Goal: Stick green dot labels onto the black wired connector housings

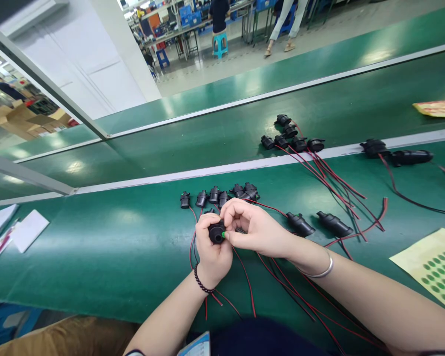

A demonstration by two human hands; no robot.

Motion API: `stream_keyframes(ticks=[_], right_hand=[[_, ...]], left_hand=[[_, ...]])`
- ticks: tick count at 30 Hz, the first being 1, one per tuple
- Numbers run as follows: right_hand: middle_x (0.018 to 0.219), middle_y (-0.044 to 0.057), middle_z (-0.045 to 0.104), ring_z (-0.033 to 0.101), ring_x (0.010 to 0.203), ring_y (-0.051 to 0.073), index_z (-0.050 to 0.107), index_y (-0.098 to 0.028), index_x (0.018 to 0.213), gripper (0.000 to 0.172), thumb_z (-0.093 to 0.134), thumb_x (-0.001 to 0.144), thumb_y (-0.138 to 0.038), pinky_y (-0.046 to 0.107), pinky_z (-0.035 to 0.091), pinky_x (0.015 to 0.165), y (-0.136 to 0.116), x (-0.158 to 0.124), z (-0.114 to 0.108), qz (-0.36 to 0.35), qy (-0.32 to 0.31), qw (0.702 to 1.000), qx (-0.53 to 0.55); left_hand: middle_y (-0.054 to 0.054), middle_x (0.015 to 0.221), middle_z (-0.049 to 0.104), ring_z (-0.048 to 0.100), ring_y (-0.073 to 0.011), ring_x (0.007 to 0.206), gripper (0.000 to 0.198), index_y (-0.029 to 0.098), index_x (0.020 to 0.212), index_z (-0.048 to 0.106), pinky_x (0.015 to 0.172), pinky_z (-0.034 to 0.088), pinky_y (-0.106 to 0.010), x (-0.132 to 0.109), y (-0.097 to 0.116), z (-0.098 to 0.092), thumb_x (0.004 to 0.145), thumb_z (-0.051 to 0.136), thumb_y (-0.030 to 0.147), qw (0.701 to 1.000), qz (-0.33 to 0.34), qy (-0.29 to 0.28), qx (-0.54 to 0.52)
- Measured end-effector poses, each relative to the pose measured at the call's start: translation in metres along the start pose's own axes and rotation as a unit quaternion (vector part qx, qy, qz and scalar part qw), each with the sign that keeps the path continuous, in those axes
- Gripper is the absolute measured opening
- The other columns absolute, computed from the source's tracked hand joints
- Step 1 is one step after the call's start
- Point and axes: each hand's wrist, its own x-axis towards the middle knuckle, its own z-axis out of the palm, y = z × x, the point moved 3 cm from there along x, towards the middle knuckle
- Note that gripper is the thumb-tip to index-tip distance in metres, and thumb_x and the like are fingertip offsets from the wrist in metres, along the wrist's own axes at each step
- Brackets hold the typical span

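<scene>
My left hand (210, 249) is closed around a small black round socket (216, 232) with red and black wires hanging from it. My right hand (249, 226) pinches at the socket's right edge, where a tiny green dot (223, 234) shows under a fingertip. Just beyond my hands lies a row of several similar black sockets (218, 196) with red wires (244, 277) trailing toward me. Two longer black plugs (317, 223) lie to the right of my right hand.
A sheet of green round stickers (435, 264) lies at the right edge. Another cluster of wired sockets (291, 136) and two larger black parts (395, 152) sit farther back on the green belt (96, 247). White papers (22, 230) lie far left. People stand at benches in the background.
</scene>
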Motion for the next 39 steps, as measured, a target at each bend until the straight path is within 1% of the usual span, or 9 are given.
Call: stream_keyframes(ticks=[3, 5, 7, 10, 13, 20, 29, 35, 39], right_hand=[[0.087, -0.001, 0.049, 0.051, 0.067, 0.01, 0.049, -0.02, 0.072, 0.019, 0.06, 0.062, -0.009, 0.026, 0.047, 0.063, 0.002, -0.001, 0.002, 0.004, 0.016, 1.0, -0.005], [0.087, -0.001, 0.049, 0.051, 0.068, 0.01, 0.049, -0.021, 0.071, 0.019, 0.061, 0.062, -0.009, 0.026, 0.047, 0.062, 0.002, -0.001, 0.002, 0.004, 0.021, 1.0, -0.008], [0.086, -0.001, 0.048, 0.051, 0.068, 0.01, 0.05, -0.02, 0.071, 0.017, 0.065, 0.065, -0.013, 0.026, 0.047, 0.062, 0.002, 0.0, 0.0, 0.005, 0.012, 1.0, -0.008], [0.086, 0.0, 0.05, 0.051, 0.069, 0.011, 0.053, -0.019, 0.072, 0.019, 0.071, 0.072, -0.025, 0.027, 0.047, 0.063, -0.002, 0.002, -0.005, 0.01, -0.017, 1.0, 0.0], [0.084, 0.001, 0.051, 0.052, 0.07, 0.012, 0.054, -0.019, 0.073, 0.021, 0.07, 0.076, -0.033, 0.027, 0.048, 0.065, -0.006, 0.002, -0.009, 0.015, -0.028, 0.999, 0.011], [0.086, 0.003, 0.057, 0.058, 0.078, 0.015, 0.059, -0.02, 0.07, 0.014, 0.071, 0.075, -0.026, 0.029, 0.052, 0.071, -0.012, 0.0, -0.011, -0.026, -0.01, 0.997, -0.077], [0.082, 0.003, 0.06, 0.058, 0.074, 0.015, 0.058, -0.02, 0.065, 0.014, 0.069, 0.074, -0.023, 0.028, 0.051, 0.066, -0.014, 0.001, -0.012, -0.058, 0.005, 0.987, -0.151], [0.081, 0.003, 0.063, 0.061, 0.078, 0.016, 0.059, -0.021, 0.067, 0.014, 0.067, 0.078, -0.021, 0.03, 0.05, 0.072, -0.016, 0.001, -0.013, -0.102, 0.008, 0.972, -0.213], [0.081, 0.004, 0.064, 0.061, 0.078, 0.017, 0.059, -0.021, 0.071, 0.014, 0.065, 0.083, -0.024, 0.03, 0.05, 0.072, -0.017, 0.0, -0.013, -0.128, 0.01, 0.962, -0.243]], left_hand=[[-0.003, 0.093, 0.055, 0.058, -0.0177, 0.087, 0.02, 0.023, 0.105, 0.049, 0.079, 0.049, -0.036, 0.0, -0.001, 0.0, 0.087, 0.057, 0.024, 1.0, 0.021, 0.001, 0.01], [-0.003, 0.092, 0.055, 0.058, -0.0175, 0.085, 0.019, 0.023, 0.103, 0.05, 0.077, 0.049, -0.036, 0.001, -0.001, 0.0, 0.086, 0.057, 0.024, 1.0, 0.02, 0.0, 0.012], [-0.003, 0.092, 0.056, 0.058, -0.0166, 0.083, 0.019, 0.022, 0.102, 0.05, 0.075, 0.049, -0.034, 0.002, -0.001, -0.001, 0.086, 0.058, 0.025, 1.0, -0.008, -0.007, -0.001], [-0.002, 0.091, 0.056, 0.058, -0.0142, 0.079, 0.02, 0.022, 0.101, 0.05, 0.073, 0.049, -0.03, 0.004, 0.0, -0.002, 0.085, 0.061, 0.025, 0.996, -0.083, -0.024, -0.038], [0.0, 0.086, 0.055, 0.056, -0.0117, 0.074, 0.019, 0.023, 0.098, 0.051, 0.07, 0.048, -0.026, 0.005, 0.003, -0.002, 0.084, 0.064, 0.025, 0.989, -0.131, -0.032, -0.068], [0.0, 0.084, 0.054, 0.055, -0.0112, 0.07, 0.024, 0.022, 0.096, 0.051, 0.065, 0.048, -0.025, 0.007, 0.005, 0.0, 0.084, 0.066, 0.036, 0.983, -0.157, -0.035, -0.094], [0.0, 0.084, 0.055, 0.056, -0.0114, 0.07, 0.022, 0.023, 0.097, 0.051, 0.067, 0.049, -0.026, 0.003, 0.002, 0.002, 0.084, 0.065, 0.035, 0.983, -0.149, -0.049, -0.096], [0.001, 0.084, 0.053, 0.055, -0.011, 0.07, 0.024, 0.023, 0.096, 0.048, 0.067, 0.049, -0.025, 0.003, 0.002, 0.004, 0.085, 0.065, 0.036, 0.973, -0.187, -0.05, -0.124], [0.001, 0.087, 0.054, 0.058, -0.0117, 0.074, 0.027, 0.024, 0.097, 0.047, 0.072, 0.05, -0.027, 0.002, 0.001, 0.006, 0.084, 0.066, 0.038, 0.96, -0.233, -0.052, -0.147]])
